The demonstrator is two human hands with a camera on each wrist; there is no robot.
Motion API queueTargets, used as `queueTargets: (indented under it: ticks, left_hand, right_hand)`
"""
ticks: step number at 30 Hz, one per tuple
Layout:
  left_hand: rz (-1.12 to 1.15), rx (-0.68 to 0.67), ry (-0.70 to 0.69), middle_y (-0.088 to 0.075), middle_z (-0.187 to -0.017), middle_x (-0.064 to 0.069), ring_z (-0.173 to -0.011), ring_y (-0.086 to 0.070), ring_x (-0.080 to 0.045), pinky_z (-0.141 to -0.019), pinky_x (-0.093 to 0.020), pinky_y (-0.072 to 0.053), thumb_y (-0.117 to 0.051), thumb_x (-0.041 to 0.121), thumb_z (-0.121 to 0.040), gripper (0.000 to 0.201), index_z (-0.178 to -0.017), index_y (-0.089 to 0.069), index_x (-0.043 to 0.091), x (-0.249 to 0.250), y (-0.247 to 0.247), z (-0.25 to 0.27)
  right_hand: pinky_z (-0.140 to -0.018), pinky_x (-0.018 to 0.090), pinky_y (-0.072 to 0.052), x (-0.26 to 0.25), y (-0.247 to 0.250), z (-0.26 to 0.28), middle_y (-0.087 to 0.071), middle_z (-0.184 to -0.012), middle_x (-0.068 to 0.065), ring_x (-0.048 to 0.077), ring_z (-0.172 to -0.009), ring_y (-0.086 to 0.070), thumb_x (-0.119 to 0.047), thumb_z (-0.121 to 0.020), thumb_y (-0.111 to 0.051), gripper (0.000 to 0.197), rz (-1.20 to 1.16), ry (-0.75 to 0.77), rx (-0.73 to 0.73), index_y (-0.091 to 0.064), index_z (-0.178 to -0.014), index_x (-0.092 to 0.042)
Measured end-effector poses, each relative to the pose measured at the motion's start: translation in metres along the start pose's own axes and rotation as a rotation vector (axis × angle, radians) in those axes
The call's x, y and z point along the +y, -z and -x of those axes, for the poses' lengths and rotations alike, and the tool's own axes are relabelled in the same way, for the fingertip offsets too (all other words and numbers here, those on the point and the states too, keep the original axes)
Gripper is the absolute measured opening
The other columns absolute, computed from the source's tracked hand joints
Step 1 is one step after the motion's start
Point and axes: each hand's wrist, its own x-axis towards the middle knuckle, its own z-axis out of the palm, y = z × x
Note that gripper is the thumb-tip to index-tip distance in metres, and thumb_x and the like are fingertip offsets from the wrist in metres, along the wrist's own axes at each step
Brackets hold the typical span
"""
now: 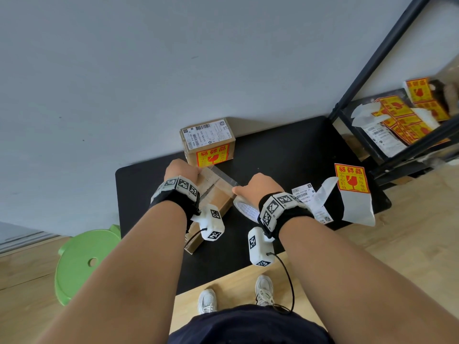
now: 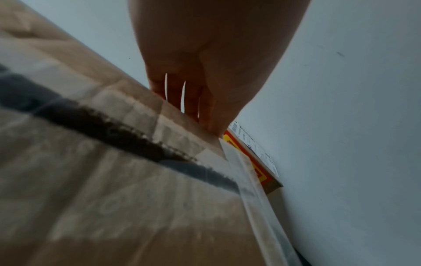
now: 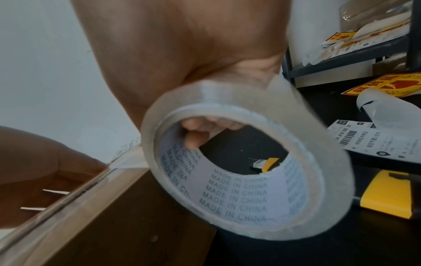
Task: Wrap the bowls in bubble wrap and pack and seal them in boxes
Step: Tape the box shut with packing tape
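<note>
A brown cardboard box (image 1: 214, 194) lies on the black table top (image 1: 285, 150), flaps closed along a dark seam (image 2: 127, 138). My left hand (image 1: 182, 170) lies over its far edge, fingers (image 2: 175, 93) down the far side and thumb at the top corner. A clear strip of tape (image 1: 223, 178) runs across the box top to the tape roll (image 1: 244, 209). My right hand (image 1: 258, 187) holds that roll (image 3: 227, 97) beside the box's right side, fingers (image 3: 200, 129) hooked through the core. No bowl or bubble wrap shows.
A sealed box (image 1: 207, 142) with a shipping label and a red-yellow fragile sticker stands against the wall behind. A loose fragile sticker (image 1: 351, 178) and shipping label (image 1: 310, 197) lie right. A yellow utility knife (image 3: 387, 194) lies near. A black shelf (image 1: 397, 115) holds several stickers. A green stool (image 1: 82, 261) stands left.
</note>
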Motion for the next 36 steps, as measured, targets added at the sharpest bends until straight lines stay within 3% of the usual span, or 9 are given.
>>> queueTargets:
  ticks: [3, 5, 8, 9, 14, 17, 22, 27, 36]
  left_hand:
    - [-0.038, -0.025, 0.040, -0.054, -0.070, -0.005, -0.058, -0.050, -0.014, -0.048, -0.025, -0.032, -0.058, 0.031, -0.093, 0.030, -0.072, -0.053, 0.010, 0.001, 0.001, -0.001]
    - [-0.072, -0.065, 0.030, -0.059, -0.081, -0.009, -0.066, -0.054, -0.018, -0.056, -0.027, -0.038, -0.050, 0.028, -0.097, 0.029, -0.077, -0.055, 0.007, 0.002, 0.002, 0.003]
    - [-0.123, -0.121, -0.032, -0.059, -0.122, -0.019, -0.109, -0.057, -0.032, -0.083, -0.035, -0.040, -0.033, 0.026, -0.105, 0.040, -0.118, -0.059, -0.001, -0.001, -0.002, 0.009]
    - [-0.102, -0.114, -0.045, -0.058, -0.126, -0.020, -0.113, -0.055, -0.033, -0.086, -0.037, -0.040, -0.032, 0.028, -0.105, 0.043, -0.123, -0.057, -0.002, -0.002, -0.003, 0.010]
    - [-0.023, 0.165, -0.228, -0.063, -0.103, -0.005, -0.086, -0.057, -0.020, -0.072, -0.032, -0.042, -0.046, 0.021, -0.096, 0.016, -0.097, -0.061, 0.014, -0.005, -0.011, 0.023]
    - [-0.027, 0.091, -0.298, -0.066, -0.094, -0.001, -0.085, -0.060, -0.017, -0.071, -0.030, -0.045, -0.054, 0.027, -0.094, 0.016, -0.097, -0.065, 0.017, -0.007, -0.016, 0.036]
    - [0.011, 0.089, -0.275, -0.067, -0.102, -0.002, -0.095, -0.061, -0.020, -0.080, -0.032, -0.046, -0.059, 0.034, -0.093, 0.026, -0.109, -0.066, 0.014, -0.017, -0.018, 0.039]
    - [0.107, 0.137, -0.205, -0.067, -0.106, -0.001, -0.095, -0.059, -0.018, -0.077, -0.030, -0.044, -0.060, 0.036, -0.091, 0.029, -0.111, -0.067, 0.016, -0.022, -0.026, 0.039]
    - [0.130, 0.201, -0.130, -0.064, -0.093, 0.006, -0.081, -0.055, -0.011, -0.067, -0.025, -0.038, -0.060, 0.040, -0.091, 0.028, -0.104, -0.068, 0.017, -0.029, -0.031, 0.047]
  right_hand:
    - [-0.069, 0.032, -0.052, 0.001, -0.002, -0.001, -0.062, -0.077, 0.003, 0.019, -0.070, -0.063, -0.055, -0.084, -0.058, 0.041, -0.002, -0.017, 0.008, -0.053, -0.075, -0.015]
    - [-0.069, 0.032, -0.052, 0.002, -0.003, -0.002, -0.061, -0.077, 0.003, 0.019, -0.070, -0.062, -0.055, -0.084, -0.057, 0.041, -0.009, -0.023, 0.009, -0.052, -0.075, -0.015]
    - [-0.065, 0.031, -0.049, 0.003, -0.004, -0.003, -0.061, -0.076, 0.003, 0.019, -0.070, -0.062, -0.053, -0.083, -0.057, 0.040, -0.032, -0.014, 0.007, -0.053, -0.074, -0.015]
    - [-0.064, 0.030, -0.048, 0.004, -0.004, -0.003, -0.061, -0.076, 0.003, 0.019, -0.069, -0.062, -0.053, -0.083, -0.057, 0.039, -0.039, -0.009, 0.008, -0.054, -0.075, -0.015]
    - [-0.064, 0.030, -0.048, 0.005, -0.005, -0.003, -0.061, -0.076, 0.002, 0.019, -0.071, -0.062, -0.053, -0.082, -0.056, 0.038, -0.051, 0.015, 0.017, -0.054, -0.076, -0.015]
    - [-0.066, 0.031, -0.049, 0.007, -0.005, -0.003, -0.060, -0.078, 0.003, 0.018, -0.072, -0.061, -0.053, -0.084, -0.056, 0.039, -0.068, 0.014, -0.006, -0.053, -0.078, -0.015]
    - [-0.056, 0.029, -0.038, 0.014, -0.006, -0.002, -0.054, -0.072, 0.003, 0.019, -0.067, -0.055, -0.051, -0.086, -0.055, 0.041, -0.157, 0.100, -0.027, -0.054, -0.074, -0.011]
    - [-0.069, 0.035, -0.042, 0.030, -0.006, -0.001, -0.057, -0.080, 0.010, 0.025, -0.078, -0.055, -0.028, -0.086, -0.052, 0.027, -0.305, 0.158, -0.002, -0.062, -0.086, -0.003]
    - [-0.087, 0.038, -0.047, 0.026, -0.024, -0.019, -0.064, -0.106, 0.010, 0.029, -0.101, -0.061, -0.038, -0.095, -0.047, 0.033, -0.028, 0.165, 0.036, -0.060, -0.110, -0.010]
